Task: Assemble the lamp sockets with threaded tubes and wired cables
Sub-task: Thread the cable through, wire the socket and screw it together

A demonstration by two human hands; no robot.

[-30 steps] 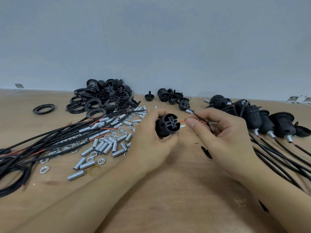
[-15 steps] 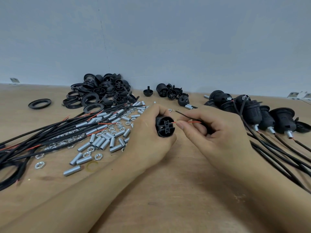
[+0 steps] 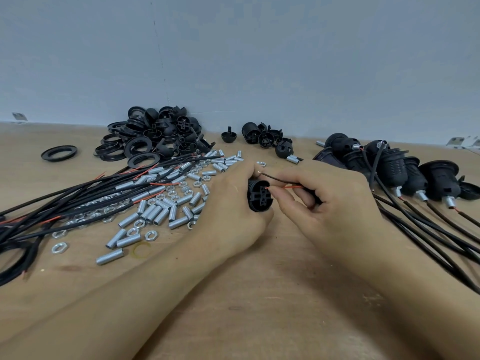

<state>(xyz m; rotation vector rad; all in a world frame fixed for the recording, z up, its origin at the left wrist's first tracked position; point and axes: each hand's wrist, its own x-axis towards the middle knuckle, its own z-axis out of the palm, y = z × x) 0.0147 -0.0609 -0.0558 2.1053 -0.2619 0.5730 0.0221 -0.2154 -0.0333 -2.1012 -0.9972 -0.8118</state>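
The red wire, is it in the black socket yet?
Cannot tell. The red wire's tip touches the socket's slotted face, but how deep it goes is hidden.

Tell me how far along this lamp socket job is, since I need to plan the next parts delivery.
Done: a row of finished sockets with tubes and cables lies at right. In hand: the left hand grips a socket insert while the right hand pinches a red wire at its face. Left: piles of black socket parts, threaded tubes and loose cables.
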